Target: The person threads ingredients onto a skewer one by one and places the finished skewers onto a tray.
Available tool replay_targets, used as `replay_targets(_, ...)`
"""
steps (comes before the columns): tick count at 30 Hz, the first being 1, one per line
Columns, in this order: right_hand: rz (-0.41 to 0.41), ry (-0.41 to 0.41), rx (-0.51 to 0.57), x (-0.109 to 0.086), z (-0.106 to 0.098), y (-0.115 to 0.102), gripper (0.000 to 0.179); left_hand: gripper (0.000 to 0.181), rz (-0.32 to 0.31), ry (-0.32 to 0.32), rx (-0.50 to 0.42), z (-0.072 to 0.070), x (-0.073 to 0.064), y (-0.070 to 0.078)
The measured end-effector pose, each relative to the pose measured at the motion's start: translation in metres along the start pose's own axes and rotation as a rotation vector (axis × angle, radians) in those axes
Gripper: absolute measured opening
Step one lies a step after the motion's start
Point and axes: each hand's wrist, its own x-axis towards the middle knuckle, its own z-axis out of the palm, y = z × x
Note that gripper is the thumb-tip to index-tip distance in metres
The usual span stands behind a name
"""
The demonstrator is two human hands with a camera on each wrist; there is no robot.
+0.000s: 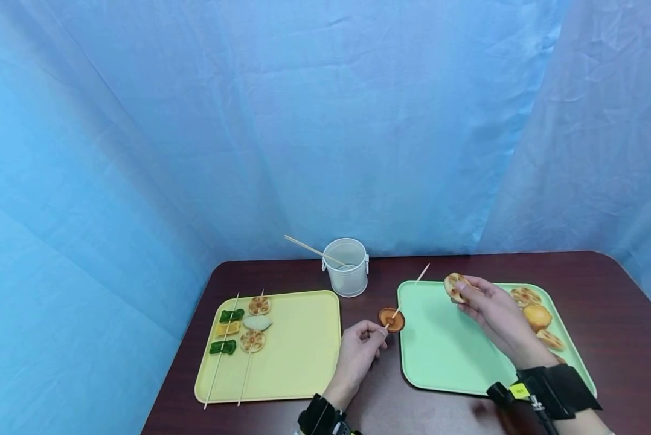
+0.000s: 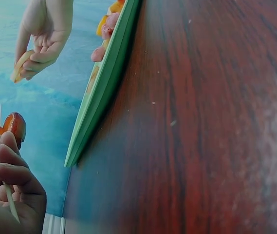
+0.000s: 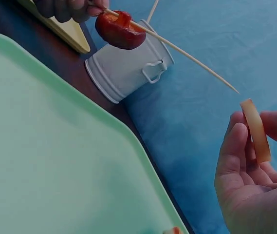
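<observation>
My left hand point(image 1: 355, 353) pinches a wooden skewer point(image 3: 196, 59) just below a brown mushroom cap point(image 1: 398, 326) threaded on it. The skewer's pointed end sticks out past the cap, slanting up and right over the near-left corner region of the green tray point(image 1: 439, 368). Between thumb and fingers, my right hand point(image 1: 494, 317) holds a lotus root slice point(image 1: 452, 289) above that tray. In the right wrist view the slice point(image 3: 256, 129) is edge-on, a short gap from the skewer's tip.
On the left, a yellow tray point(image 1: 304, 350) bears two loaded skewers: green and yellow pieces point(image 1: 227, 329) on one, lotus slices point(image 1: 252, 341) around a pale piece on the other. A white bucket point(image 1: 349, 282) with skewers stands behind. More food pieces point(image 1: 537, 317) line the green tray's right side.
</observation>
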Motion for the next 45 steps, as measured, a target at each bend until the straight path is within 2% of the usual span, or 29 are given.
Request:
replay_targets(7,-0.002,0.026,0.075,0.006,0.003,-0.002,0.053,0.01,0.009,-0.024,0.023,-0.001,-0.003,-0.001)
replay_targets(18,-0.033,0.046,0.127,0.018,0.006,-0.005,0.051,0.012,0.023,-0.055,0.054,-0.001,-0.006,-0.001)
replay_targets(24,-0.054,0.043,0.159,0.022,0.009,-0.006,0.044,0.014,0.021,-0.075,0.07,-0.001,-0.007,-0.002)
replay_targets(37,-0.101,0.022,0.115,0.023,0.017,-0.006,0.034,0.018,0.02,-0.082,0.05,-0.003,-0.007,-0.003)
replay_targets(45,-0.188,0.072,-0.099,0.025,0.021,-0.003,0.052,0.016,0.006,-0.075,0.039,-0.003,-0.007,-0.003)
